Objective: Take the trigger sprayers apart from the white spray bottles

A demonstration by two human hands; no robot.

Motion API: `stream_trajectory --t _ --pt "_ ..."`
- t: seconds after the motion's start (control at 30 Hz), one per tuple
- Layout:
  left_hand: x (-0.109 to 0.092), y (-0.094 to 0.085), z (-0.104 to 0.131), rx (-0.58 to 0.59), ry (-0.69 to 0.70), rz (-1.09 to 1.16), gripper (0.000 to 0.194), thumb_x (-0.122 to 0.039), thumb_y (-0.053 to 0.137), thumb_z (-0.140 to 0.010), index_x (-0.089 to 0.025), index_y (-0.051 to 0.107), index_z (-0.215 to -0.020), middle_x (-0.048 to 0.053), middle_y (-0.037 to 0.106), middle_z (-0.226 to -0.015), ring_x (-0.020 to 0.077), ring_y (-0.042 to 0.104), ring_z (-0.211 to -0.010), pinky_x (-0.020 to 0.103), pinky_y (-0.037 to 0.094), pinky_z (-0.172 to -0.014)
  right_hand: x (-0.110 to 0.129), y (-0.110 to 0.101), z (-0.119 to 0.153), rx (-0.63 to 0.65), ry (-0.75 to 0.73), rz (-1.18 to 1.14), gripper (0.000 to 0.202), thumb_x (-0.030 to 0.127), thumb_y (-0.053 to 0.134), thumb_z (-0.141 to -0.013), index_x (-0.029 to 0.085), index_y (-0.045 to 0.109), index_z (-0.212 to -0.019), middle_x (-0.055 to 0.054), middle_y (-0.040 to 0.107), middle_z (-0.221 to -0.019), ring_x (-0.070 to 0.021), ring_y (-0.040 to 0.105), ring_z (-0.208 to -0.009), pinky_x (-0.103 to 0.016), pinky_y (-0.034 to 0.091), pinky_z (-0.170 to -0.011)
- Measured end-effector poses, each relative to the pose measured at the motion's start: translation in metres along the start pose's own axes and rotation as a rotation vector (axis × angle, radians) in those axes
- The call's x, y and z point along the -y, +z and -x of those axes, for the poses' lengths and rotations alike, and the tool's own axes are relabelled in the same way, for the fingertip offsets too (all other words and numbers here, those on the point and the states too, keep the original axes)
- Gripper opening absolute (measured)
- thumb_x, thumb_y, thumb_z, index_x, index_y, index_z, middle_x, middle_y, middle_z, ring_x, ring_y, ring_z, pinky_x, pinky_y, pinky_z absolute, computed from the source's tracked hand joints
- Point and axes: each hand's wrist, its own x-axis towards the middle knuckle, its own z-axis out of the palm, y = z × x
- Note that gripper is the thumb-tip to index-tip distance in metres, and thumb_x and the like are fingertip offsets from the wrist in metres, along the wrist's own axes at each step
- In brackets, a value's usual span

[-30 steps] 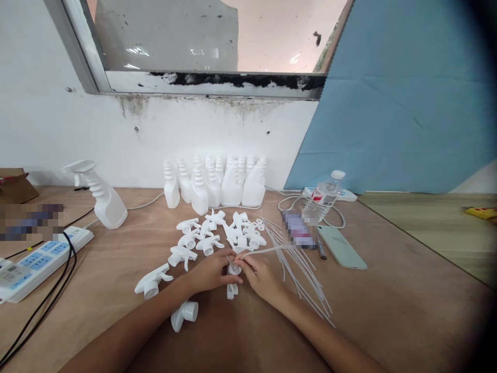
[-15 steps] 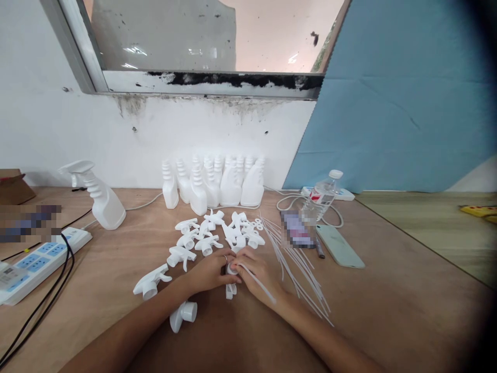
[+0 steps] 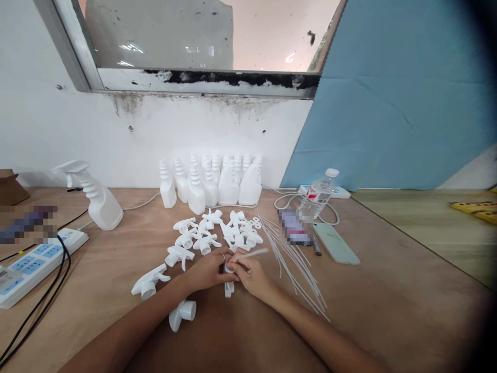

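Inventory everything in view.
spray heads: many, white, centre
tubes: many, whitish, centre-right
rings: several, white, centre
bottles: many, white, back
spray bottle: 1, white, left
power strips: 2, white, both sides
cables: several, black or white, both sides
water bottle: 1, clear, right
phone: 1, pale green, right
pen: 1, dark, right
blurred items: 2, purplish, both sides
box: 1, brown, left
unclear items: few, yellow, right edge
window: 1, grey, back
cloth: 1, blue, right
table: 1, brown, below
left hand: 1, bare, holding spray head
right hand: 1, bare, holding tube

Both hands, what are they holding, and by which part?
Left hand: a white spray head, around its collar. Right hand: a thin tube, near its spray-head end.
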Motion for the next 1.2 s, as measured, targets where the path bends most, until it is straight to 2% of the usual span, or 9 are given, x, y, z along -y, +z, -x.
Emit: stream_trajectory --t 0.2,0.3,0.47,0.57,0.73,0.83,0.97,1.03,1.2 --pt "-0.003 -0.001 0.0 -0.008 -0.026 -0.006 0.025 -0.04 0.064 -0.082 -0.018 0.066 -0.095 0.006 0.06 -0.11 0.0202 0.056 -0.104 0.031 0.043 -0.095 -0.001 -0.003 0.003 0.001 0.114 -0.138 0.03 0.043 0.055 -0.088 0.018 0.061 -0.072 -0.001 0.055 -0.073 -0.0132 0.051 -0.069 -0.025 0.041 -0.065" --pt "-0.004 -0.002 0.001 -0.043 -0.006 0.045 0.029 -0.042 0.066 -0.08 -0.018 0.067 -0.096 0.007 0.061 -0.109 0.0205 0.056 -0.103 0.032 0.043 -0.094 0.001 -0.006 0.003 -0.038 0.144 -0.284 0.027 0.046 0.058 -0.086 0.02 0.064 -0.089 -0.002 0.056 -0.083 -0.0135 0.052 -0.074 -0.025 0.042 -0.067" --pt "-0.009 -0.008 0.002 -0.158 0.036 0.176 0.035 -0.045 0.07 -0.076 -0.02 0.069 -0.1 0.008 0.06 -0.113 0.0215 0.057 -0.105 0.034 0.042 -0.097 -0.004 -0.008 0.001 -0.14 0.328 -0.617 0.029 0.048 0.056 -0.086 0.023 0.056 -0.102 0.003 0.05 -0.067 -0.0081 0.044 -0.051 -0.019 0.037 -0.045" --pt "-0.01 -0.01 0.001 -0.225 0.092 0.171 0.041 -0.047 0.073 -0.071 -0.023 0.07 -0.104 0.008 0.06 -0.112 0.0233 0.057 -0.104 0.038 0.042 -0.097 -0.006 -0.008 0.0 -0.025 0.412 -0.86 0.033 0.051 0.054 -0.086 0.021 0.053 -0.099 0.003 0.052 -0.065 -0.0084 0.046 -0.045 -0.017 0.035 -0.035" --pt "-0.011 -0.012 -0.001 -0.273 0.117 0.132 0.047 -0.052 0.07 -0.072 -0.029 0.067 -0.113 0.009 0.057 -0.12 0.0267 0.053 -0.108 0.042 0.044 -0.095 -0.002 -0.005 0.004 0.257 0.497 -1.147 0.039 0.051 0.059 -0.083 0.018 0.052 -0.103 -0.002 0.062 -0.07 -0.0125 0.056 -0.046 -0.022 0.044 -0.036" --pt "-0.019 -0.025 0.0 -0.174 0.103 0.092 0.061 -0.05 0.072 -0.071 -0.028 0.058 -0.127 0.01 0.048 -0.133 0.0286 0.047 -0.119 0.041 0.042 -0.099 -0.002 -0.003 0.006 0.234 0.543 -1.211 0.032 0.041 0.068 -0.078 0.017 0.055 -0.096 0.001 0.06 -0.062 -0.009 0.051 -0.039 -0.019 0.04 -0.035" --pt "-0.023 -0.064 0.003 -0.073 0.027 -0.034 0.089 -0.046 0.076 -0.067 -0.03 0.034 -0.143 0.01 0.035 -0.146 0.0292 0.043 -0.126 0.043 0.039 -0.104 -0.004 -0.008 0.001 0.09 0.616 -1.273 0.026 0.039 0.066 -0.08 0.017 0.056 -0.087 0.002 0.06 -0.061 -0.007 0.046 -0.038 -0.018 0.031 -0.036" --pt "-0.011 -0.087 0.001 -0.158 -0.007 -0.094 0.074 -0.045 0.068 -0.077 -0.031 0.035 -0.141 0.009 0.039 -0.143 0.0263 0.047 -0.122 0.043 0.043 -0.101 -0.005 -0.013 -0.003 0.015 0.668 -1.32 0.026 0.041 0.064 -0.082 0.016 0.056 -0.085 0.001 0.062 -0.063 -0.0064 0.044 -0.038 -0.019 0.028 -0.038" --pt "0.062 -0.132 -0.007 -0.711 -0.066 -0.443 0.036 -0.043 0.059 -0.082 -0.023 0.061 -0.112 0.009 0.045 -0.13 0.0261 0.044 -0.124 0.046 0.036 -0.107 -0.007 -0.018 -0.01 -0.046 0.724 -1.408 0.028 0.042 0.062 -0.081 0.015 0.056 -0.08 -0.004 0.066 -0.072 -0.0065 0.043 -0.041 -0.021 0.024 -0.041"
